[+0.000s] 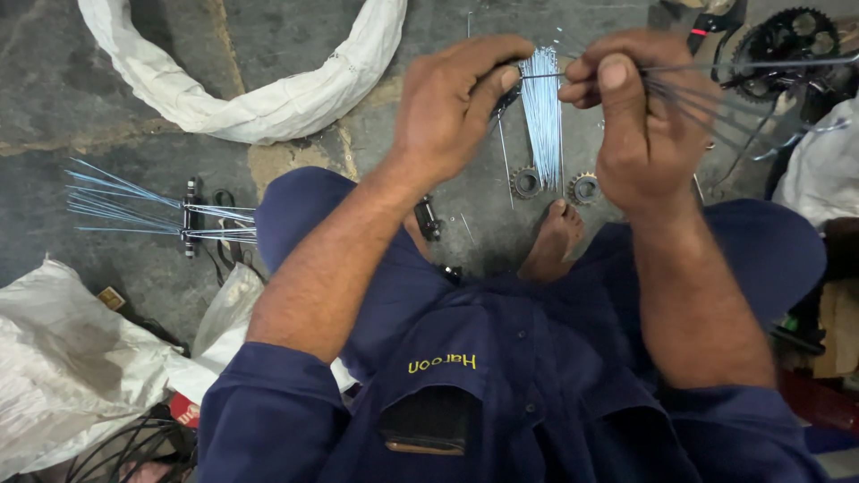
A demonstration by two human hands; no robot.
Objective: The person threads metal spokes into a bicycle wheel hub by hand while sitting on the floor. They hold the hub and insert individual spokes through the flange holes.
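left hand (pixel 447 107): fingers closed on a small dark tool at a spoke end
right hand (pixel 640 116): pinches a bundle of spokes (pixel 716 98) fanning right
floor (pixel 80 98): loose spokes (pixel 542 107), two sprockets (pixel 555 186), bare foot (pixel 553 240)
left side: hub (pixel 190 217) laced with spokes, white-wrapped rim (pixel 250 98), sacks (pixel 72 358)
top right: chainring (pixel 787 45)

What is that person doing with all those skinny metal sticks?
A person sits on the floor working with thin metal bicycle spokes. The right hand grips a bunch of spokes, and the left hand pinches the end of a single spoke drawn across between the two hands. More loose spokes lie on the floor by two small sprockets. A hub with spokes already in it lies off to the left.
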